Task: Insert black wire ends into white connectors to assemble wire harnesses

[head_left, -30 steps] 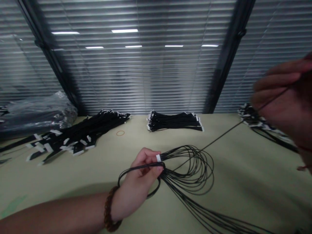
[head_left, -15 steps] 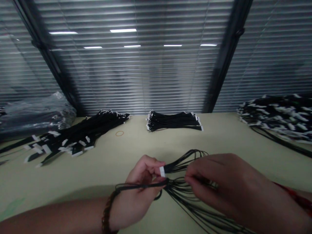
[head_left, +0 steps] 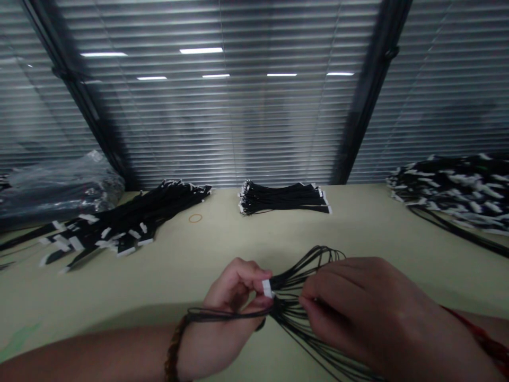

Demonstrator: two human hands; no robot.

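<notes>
My left hand (head_left: 234, 313) pinches a white connector (head_left: 267, 288) between thumb and fingers. From that connector thin black wires (head_left: 306, 262) loop up and to the right, while more fan out down to the right below it. A strand of the same wire harness lies across my left thumb and wrist. My right hand (head_left: 358, 313) is closed, thumb against forefinger, among the wires just right of the connector. The back of this hand hides most of what its fingertips hold; a thin black wire appears to run into them.
On the pale table (head_left: 222, 246), black harnesses with white connectors (head_left: 139, 217) lie at left beside a clear plastic bag (head_left: 63, 185). A neat bundle (head_left: 284, 197) sits at the back middle, a larger pile (head_left: 457, 185) at right. A rubber band (head_left: 195, 218) lies near the left pile. Blinds (head_left: 246, 116) stand behind.
Both hands stay close together at the wires. The white connector has shifted slightly down and right, and my right hand has moved a little lower. The piles are unchanged.
</notes>
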